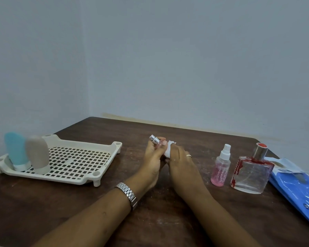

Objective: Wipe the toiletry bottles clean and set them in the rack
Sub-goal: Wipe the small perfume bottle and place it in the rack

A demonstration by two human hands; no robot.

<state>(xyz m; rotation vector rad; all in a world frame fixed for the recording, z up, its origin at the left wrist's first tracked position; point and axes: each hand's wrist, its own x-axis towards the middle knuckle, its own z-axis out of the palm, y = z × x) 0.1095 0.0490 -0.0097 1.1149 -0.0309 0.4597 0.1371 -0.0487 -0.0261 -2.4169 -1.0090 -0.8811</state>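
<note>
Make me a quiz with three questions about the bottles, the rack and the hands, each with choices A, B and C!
1. Where does the pink spray bottle stand?
A. In the rack
B. On the table, beside the square glass bottle
C. On the blue packet

2. How many bottles stand in the rack?
A. Two
B. Four
C. None

3. What is the right hand doing?
A. Resting flat on the table
B. Pressing a white wipe to the small bottle that the left hand holds
C. Lifting the rack

Answers: 1 B, it stands just left of the glass bottle. 2 A, a blue bottle and a beige bottle. 3 B, the wipe shows between the hands.
</note>
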